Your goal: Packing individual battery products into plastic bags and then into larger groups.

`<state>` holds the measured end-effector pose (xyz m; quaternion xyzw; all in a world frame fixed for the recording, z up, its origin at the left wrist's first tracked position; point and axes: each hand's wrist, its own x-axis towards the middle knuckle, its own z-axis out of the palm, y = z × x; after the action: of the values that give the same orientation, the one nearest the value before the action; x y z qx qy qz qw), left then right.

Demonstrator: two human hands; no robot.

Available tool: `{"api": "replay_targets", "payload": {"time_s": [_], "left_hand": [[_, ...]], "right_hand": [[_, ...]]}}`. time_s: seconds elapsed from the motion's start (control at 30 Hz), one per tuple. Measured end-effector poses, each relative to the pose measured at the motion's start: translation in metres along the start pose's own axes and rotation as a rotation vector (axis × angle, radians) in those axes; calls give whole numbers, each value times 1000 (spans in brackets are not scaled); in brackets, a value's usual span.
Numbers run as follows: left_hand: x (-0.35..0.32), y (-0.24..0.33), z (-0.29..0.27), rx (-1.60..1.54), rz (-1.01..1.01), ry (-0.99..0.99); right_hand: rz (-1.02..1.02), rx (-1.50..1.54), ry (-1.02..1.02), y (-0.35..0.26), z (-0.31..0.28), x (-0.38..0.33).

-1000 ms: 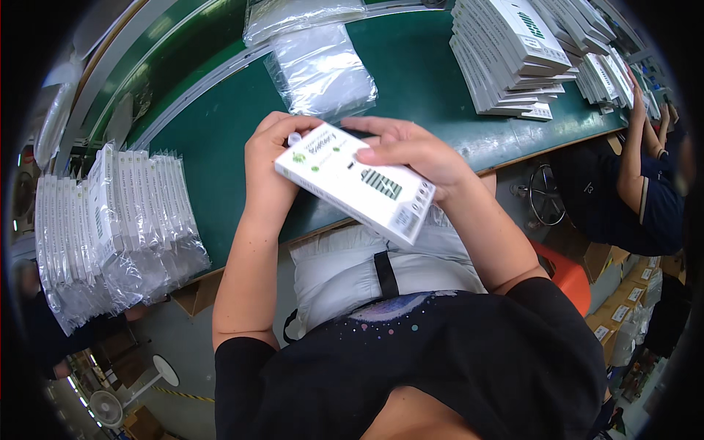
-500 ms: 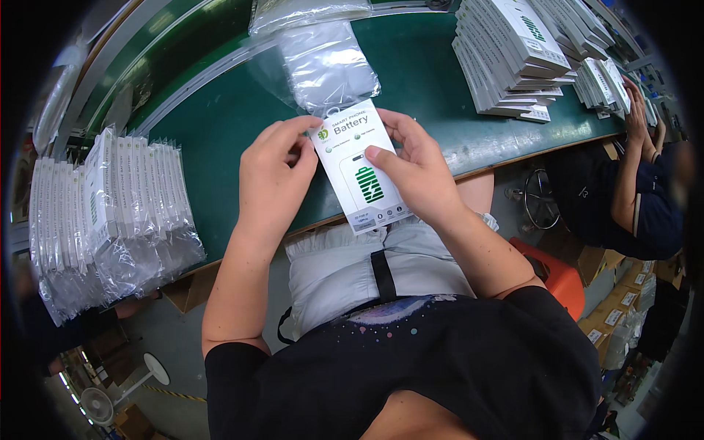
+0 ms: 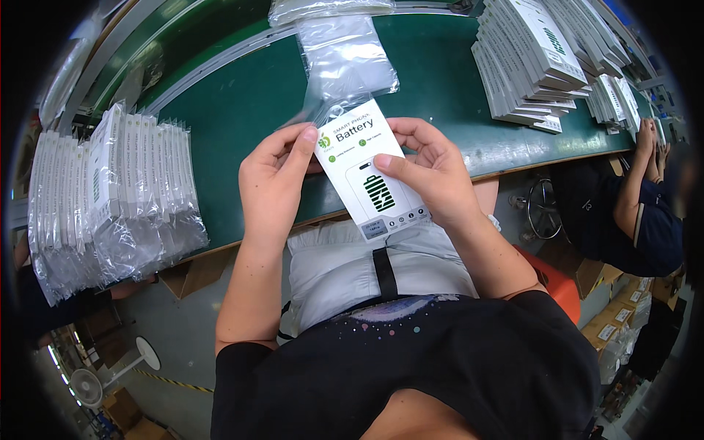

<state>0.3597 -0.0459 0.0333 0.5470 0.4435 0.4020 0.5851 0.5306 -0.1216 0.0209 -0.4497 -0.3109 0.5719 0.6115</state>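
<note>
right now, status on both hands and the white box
Right hand grips white box, printed side showing. Left hand at its upper-left corner, hold unclear. Clear bags on green table beyond.

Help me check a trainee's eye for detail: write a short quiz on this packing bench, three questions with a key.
1. Multiple choice: Which hand's thumb lies on the printed front of the flat white rectangular cardboard box? A) left B) right C) neither
2. True or false: The row of white boxes in clear plastic bags is at the person's left.
3. Open: Where is the pile of flat clear plastic bags, seen from the person?

Key:
1. B, the right hand.
2. True.
3. Beyond the held box, on the smooth dark green tabletop.
</note>
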Motion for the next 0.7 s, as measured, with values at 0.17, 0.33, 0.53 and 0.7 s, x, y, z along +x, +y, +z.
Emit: {"api": "replay_targets", "payload": {"time_s": [0.17,0.33,0.53,0.7], "left_hand": [[-5,-11,10,-79,72,90],[-6,-5,6,-324,-242,-28],[-1,-5,6,-633,-273,-207],[1,-5,12,-647,-211,-70]], "right_hand": [[-151,-18,15,10,9,-1],[-161,38,15,11,9,-5],[-31,174,-50,12,11,-8],[-31,-38,-101,8,15,-13]]}}
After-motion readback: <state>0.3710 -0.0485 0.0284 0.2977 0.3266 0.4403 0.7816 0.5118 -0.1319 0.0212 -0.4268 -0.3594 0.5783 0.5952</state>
